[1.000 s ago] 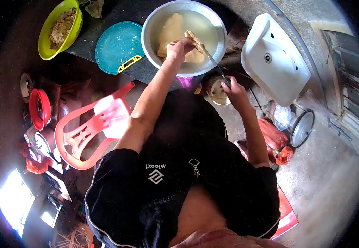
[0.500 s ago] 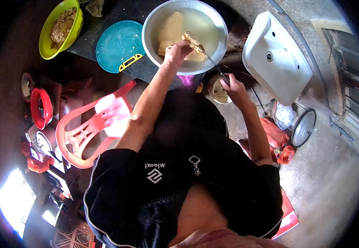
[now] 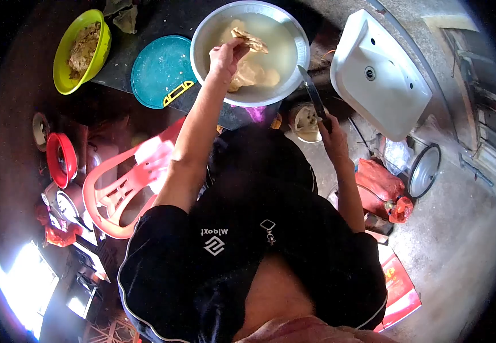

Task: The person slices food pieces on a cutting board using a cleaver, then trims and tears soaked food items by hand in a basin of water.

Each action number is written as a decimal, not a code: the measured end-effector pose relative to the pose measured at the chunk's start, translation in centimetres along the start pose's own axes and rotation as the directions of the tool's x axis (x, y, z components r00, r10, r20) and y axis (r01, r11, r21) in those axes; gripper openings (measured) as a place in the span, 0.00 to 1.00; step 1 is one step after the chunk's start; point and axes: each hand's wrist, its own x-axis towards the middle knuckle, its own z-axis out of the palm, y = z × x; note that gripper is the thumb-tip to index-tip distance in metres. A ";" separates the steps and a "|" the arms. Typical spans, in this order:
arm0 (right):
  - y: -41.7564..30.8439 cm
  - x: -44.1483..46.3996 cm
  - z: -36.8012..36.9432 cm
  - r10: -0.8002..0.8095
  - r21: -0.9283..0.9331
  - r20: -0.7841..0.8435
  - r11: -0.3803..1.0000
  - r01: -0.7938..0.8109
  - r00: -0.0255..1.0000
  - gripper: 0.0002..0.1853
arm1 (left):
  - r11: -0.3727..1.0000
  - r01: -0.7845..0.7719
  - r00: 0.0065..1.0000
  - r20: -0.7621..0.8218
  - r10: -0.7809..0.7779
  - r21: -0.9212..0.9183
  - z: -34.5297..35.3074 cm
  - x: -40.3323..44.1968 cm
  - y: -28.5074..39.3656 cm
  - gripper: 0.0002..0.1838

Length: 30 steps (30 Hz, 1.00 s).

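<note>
Over the metal basin (image 3: 299,74), my left hand (image 3: 227,58) pinches a wrinkled tan piece of food (image 3: 252,42) that looks like meat or skin; its exact kind is unclear. Cloudy water fills the basin, and larger pale yellow pieces (image 3: 249,75) lie in it under my left hand. My right hand (image 3: 333,137) is wrapped around the black handle of a knife (image 3: 314,94). The blade points up and away from me, its tip close to the basin's right rim and apart from the food.
Left of the basin are a teal cutting board (image 3: 159,66) and a lime-green bowl (image 3: 100,57) of shredded food. A white washbasin (image 3: 382,97) stands to the right. Below the dark table are a small bucket (image 3: 306,123) and a pink plastic chair (image 3: 108,177).
The knife has come away from the tan piece and moved right, out past the basin's rim. My left hand has shifted left and up, still holding the piece.
</note>
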 end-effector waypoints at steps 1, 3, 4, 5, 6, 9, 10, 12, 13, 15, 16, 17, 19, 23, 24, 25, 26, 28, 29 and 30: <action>-0.2 -0.1 0.0 0.043 -0.004 -0.009 0.999 -0.043 0.999 0.18 | 0.999 -0.005 1.000 -0.005 0.005 0.032 1.1 0.3 -0.1 0.05; -0.5 -0.3 0.1 0.059 0.003 -0.052 0.998 -0.059 0.997 0.18 | 0.990 -0.060 0.998 0.006 0.060 0.124 3.0 0.7 -0.9 0.06; -0.2 -0.8 0.3 0.034 0.011 -0.086 0.999 -0.033 0.996 0.18 | 0.980 -0.083 0.997 0.004 0.083 0.180 3.8 1.5 -1.8 0.06; 0.2 -1.4 0.6 0.009 0.018 -0.118 1.000 -0.007 0.993 0.18 | 0.973 -0.075 0.997 -0.010 0.079 0.221 4.5 2.2 -2.8 0.07; 1.1 -2.0 0.7 0.018 -0.041 -0.125 0.999 -0.023 0.992 0.18 | 0.967 -0.095 0.996 0.021 0.092 0.235 5.5 1.7 -3.2 0.07; 0.8 -3.8 0.7 0.118 0.002 -0.180 0.993 -0.120 0.977 0.17 | 0.765 -0.101 0.992 0.008 0.124 0.636 7.5 5.0 -6.9 0.13; 0.5 -4.2 0.4 0.166 0.033 -0.189 0.986 -0.162 0.968 0.17 | 0.611 -0.068 0.986 -0.038 0.159 0.789 8.7 4.9 -7.2 0.15; 2.0 -5.3 0.6 0.294 0.051 -0.176 0.956 -0.289 0.940 0.16 | 0.369 -0.069 0.965 -0.031 0.259 0.927 11.3 4.5 -7.3 0.16; 2.4 -5.7 0.5 0.268 0.052 -0.189 0.963 -0.263 0.945 0.16 | 0.373 -0.076 0.954 -0.041 0.297 0.925 11.4 7.1 -10.0 0.15; 3.1 -6.8 0.3 0.234 0.058 -0.220 0.972 -0.227 0.947 0.16 | 0.418 -0.072 0.956 -0.058 0.289 0.906 11.0 9.3 -11.9 0.15; 3.6 -7.1 0.1 0.250 0.058 -0.219 0.968 -0.243 0.943 0.16 | 0.458 -0.058 0.968 -0.063 0.244 0.887 11.6 8.3 -11.2 0.15; 4.1 -7.5 -0.1 0.268 0.060 -0.218 0.963 -0.262 0.938 0.15 | 0.494 -0.041 0.978 -0.066 0.198 0.868 11.8 7.8 -11.0 0.16; 4.3 -7.6 -0.6 0.312 0.048 -0.197 0.950 -0.309 0.929 0.16 | 0.493 -0.218 0.910 -0.008 0.415 0.843 9.6 8.3 -11.4 0.19; 5.7 -7.2 -0.8 0.286 0.101 -0.171 0.957 -0.272 0.943 0.18 | 0.039 -0.109 0.618 0.037 0.785 0.993 -0.2 9.4 -8.7 0.27; 6.0 -6.9 -0.7 0.266 0.095 -0.168 0.963 -0.253 0.949 0.18 | 0.039 0.066 0.615 -0.072 0.785 0.997 -2.5 10.1 -7.9 0.27; 6.4 -6.5 -0.4 0.243 0.088 -0.164 0.969 -0.232 0.956 0.18 | 0.071 0.214 0.680 -0.201 0.705 0.974 -3.5 9.9 -7.4 0.28; 6.5 -6.1 -0.2 0.219 0.080 -0.160 0.975 -0.208 0.963 0.18 | 0.087 0.360 0.715 -0.335 0.613 0.929 -4.5 9.8 -6.8 0.29; 4.6 -5.0 -0.7 0.158 0.075 -0.144 0.986 -0.148 0.977 0.18 | 0.214 0.341 0.866 -0.395 0.306 0.915 -6.3 10.3 -4.7 0.31; 4.0 -4.5 -0.9 0.167 0.071 -0.108 0.985 -0.160 0.980 0.18 | 0.303 0.322 0.890 -0.396 0.226 0.897 -7.4 10.9 -4.9 0.30; 3.5 -4.2 -0.9 0.174 0.065 -0.073 0.983 -0.170 0.982 0.19 | 0.391 0.305 0.911 -0.386 0.147 0.868 -9.0 12.1 -5.2 0.29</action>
